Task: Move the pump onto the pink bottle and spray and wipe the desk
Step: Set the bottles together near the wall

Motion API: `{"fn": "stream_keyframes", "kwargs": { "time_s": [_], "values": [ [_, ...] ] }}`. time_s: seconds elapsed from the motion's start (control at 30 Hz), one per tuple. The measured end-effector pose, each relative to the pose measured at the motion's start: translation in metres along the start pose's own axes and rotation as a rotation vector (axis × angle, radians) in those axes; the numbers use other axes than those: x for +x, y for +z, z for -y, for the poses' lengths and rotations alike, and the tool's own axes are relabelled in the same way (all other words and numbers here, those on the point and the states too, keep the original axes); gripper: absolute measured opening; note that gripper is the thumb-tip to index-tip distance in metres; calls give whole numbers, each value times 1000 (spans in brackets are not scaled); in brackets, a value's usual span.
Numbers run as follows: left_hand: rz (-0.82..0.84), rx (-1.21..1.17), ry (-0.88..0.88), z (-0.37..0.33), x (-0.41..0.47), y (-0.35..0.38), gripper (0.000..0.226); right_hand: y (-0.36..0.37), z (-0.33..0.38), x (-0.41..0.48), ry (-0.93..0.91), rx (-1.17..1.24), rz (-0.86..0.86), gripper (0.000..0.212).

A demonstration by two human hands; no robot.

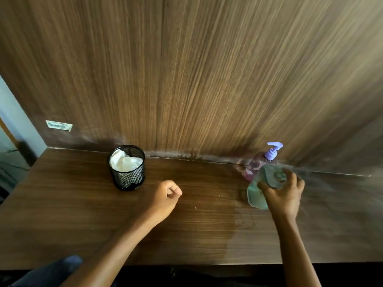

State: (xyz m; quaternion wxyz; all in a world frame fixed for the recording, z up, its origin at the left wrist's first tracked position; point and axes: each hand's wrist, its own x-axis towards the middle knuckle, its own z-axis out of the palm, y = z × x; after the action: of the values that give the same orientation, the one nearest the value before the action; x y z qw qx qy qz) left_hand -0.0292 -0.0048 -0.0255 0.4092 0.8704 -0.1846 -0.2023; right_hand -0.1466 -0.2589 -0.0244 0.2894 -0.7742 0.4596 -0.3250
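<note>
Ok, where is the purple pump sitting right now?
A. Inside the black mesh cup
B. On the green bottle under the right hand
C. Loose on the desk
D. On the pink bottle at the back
D: the purple pump tops the pink bottle by the wall panel, while the right hand grips the green bottle, whose open neck has no pump.

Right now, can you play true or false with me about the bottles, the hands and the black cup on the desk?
1. The purple pump sits on the pink bottle. True.
2. The right hand holds the clear green bottle. True.
3. The black mesh cup is empty. False: a white cloth is inside it.
4. The left hand grips the cloth. False: it is a loose fist over the brown wooden desk, holding nothing.
5. The mesh cup lies on its side. False: it stands upright.
</note>
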Motion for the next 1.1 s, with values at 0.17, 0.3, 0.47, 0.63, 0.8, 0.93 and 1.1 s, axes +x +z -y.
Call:
{"fn": "stream_keyframes", "kwargs": {
  "time_s": [0.17, 0.3, 0.47, 0.63, 0.8, 0.93, 1.1],
  "values": [
    [61, -63, 11, -5, 3, 18, 26, -10, -24, 8, 7, 74, -42, 69],
    [58, -75, 39, -7, 6, 25, 25, -8, -26, 10, -65, 76, 10, 71],
    [81, -112, 69, -4, 7, 31, 28, -8, -28, 11, -85, 96, 63, 71],
    [86, -134, 88, 1, 9, 34, 28, -5, -29, 11, -90, 94, 115, 70],
    [81, -119, 84, 3, 8, 31, 23, -4, -23, 8, -47, 16, 108, 80],
    [77, -93, 76, -2, 5, 22, 23, -11, -2, -1, -69, -191, -44, 91],
    [18, -90, 105, -2, 0, -1, 19, -1, 54, -26, -287, -192, -269, 47]
  ]
}}
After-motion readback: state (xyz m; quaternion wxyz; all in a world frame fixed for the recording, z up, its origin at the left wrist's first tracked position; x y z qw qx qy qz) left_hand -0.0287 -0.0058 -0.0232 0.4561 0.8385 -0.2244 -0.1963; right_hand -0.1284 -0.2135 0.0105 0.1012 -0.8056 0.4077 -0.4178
